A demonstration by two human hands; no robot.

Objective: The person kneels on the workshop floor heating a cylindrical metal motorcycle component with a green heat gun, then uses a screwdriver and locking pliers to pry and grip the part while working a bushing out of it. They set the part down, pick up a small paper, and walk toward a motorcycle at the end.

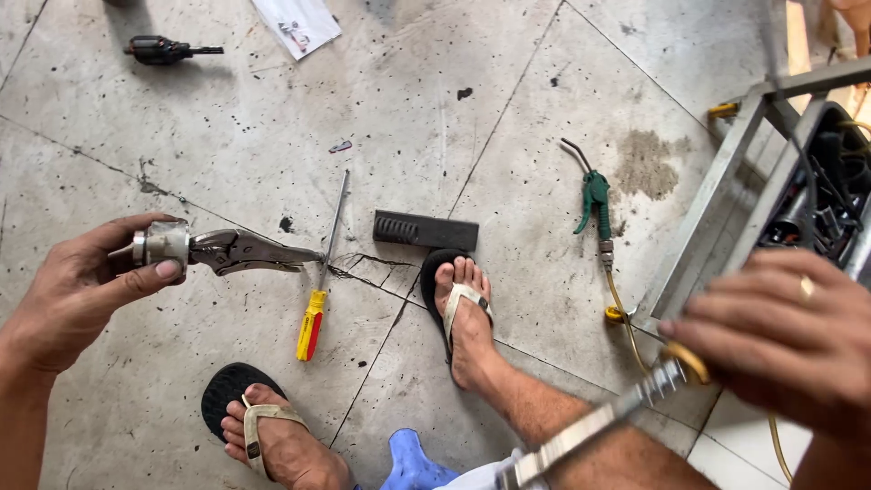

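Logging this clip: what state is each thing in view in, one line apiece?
Left hand: gripping a silver cylindrical metal part.
Steel locking pliers: jaws clamped on that part, held off the floor.
Right hand: blurred, on a threaded metal rod; grip unclear.
Yellow-and-red-handled screwdriver: lying flat on the concrete floor.
Green air blow gun: lying on the floor, yellow hose attached.
Black ribbed rectangular block: lying flat.
Dark motor part: lying on its side.
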